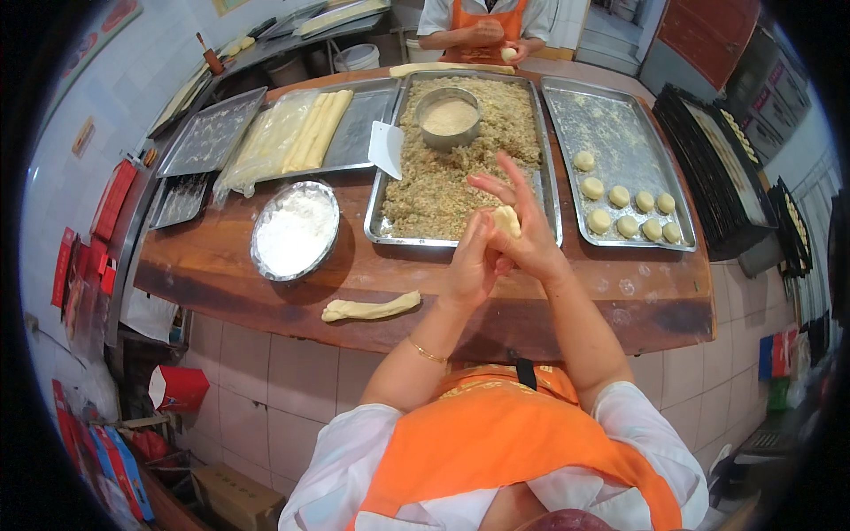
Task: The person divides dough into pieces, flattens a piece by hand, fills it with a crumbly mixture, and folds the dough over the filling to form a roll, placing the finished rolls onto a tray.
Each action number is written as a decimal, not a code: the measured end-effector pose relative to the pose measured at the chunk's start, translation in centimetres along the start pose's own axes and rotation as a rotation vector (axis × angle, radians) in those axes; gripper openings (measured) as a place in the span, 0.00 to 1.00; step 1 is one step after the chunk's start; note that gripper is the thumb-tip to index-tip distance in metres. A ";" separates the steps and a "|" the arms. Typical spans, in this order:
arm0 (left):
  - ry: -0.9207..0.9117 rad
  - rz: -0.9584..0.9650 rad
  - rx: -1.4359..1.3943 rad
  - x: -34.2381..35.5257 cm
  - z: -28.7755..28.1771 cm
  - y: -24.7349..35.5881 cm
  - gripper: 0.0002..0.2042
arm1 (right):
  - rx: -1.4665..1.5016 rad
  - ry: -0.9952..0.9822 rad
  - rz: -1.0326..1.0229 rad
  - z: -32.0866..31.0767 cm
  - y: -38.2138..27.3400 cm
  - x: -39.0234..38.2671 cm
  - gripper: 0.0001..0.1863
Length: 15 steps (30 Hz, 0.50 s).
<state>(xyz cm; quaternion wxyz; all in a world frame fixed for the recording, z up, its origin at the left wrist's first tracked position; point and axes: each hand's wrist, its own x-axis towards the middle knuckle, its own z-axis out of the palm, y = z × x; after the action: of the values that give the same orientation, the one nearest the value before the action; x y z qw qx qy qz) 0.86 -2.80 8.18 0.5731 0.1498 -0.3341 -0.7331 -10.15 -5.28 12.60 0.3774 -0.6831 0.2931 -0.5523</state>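
Pale dough ball [506, 220] pinched between both hands [500, 243] over filling tray [460, 235]; nine balls [627, 208] done, dough strip [370, 308] left.

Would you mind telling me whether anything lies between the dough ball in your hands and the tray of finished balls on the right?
Nothing visible blocks it. The dough ball sits between the left hand and right hand, over the filling tray's near right corner. The tray of finished balls lies just right, with bare space left.
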 end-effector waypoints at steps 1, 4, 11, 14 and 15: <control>-0.016 -0.011 0.034 0.0 -0.5 -0.1 0.18 | -0.027 -0.029 -0.049 -0.1 0.0 0.0 0.26; -0.015 -0.037 0.088 0.1 -1.2 -0.3 0.19 | -0.239 -0.209 -0.115 -1.4 1.0 -0.1 0.25; 0.144 -0.025 0.073 -0.2 2.0 0.6 0.21 | -0.103 -0.098 -0.005 -1.4 1.0 -0.4 0.27; -0.011 -0.026 0.168 -0.2 -0.7 0.6 0.23 | -0.114 0.018 -0.083 0.1 0.4 -0.4 0.27; -0.086 -0.036 0.202 -0.2 -2.0 0.2 0.24 | -0.125 -0.008 -0.083 0.2 0.3 -0.4 0.28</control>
<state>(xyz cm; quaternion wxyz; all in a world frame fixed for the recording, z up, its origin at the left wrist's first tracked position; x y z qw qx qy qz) 2.24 -3.24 6.79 0.5269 0.1812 -0.4278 -0.7117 -10.09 -5.04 12.09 0.3117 -0.7191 0.2970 -0.5454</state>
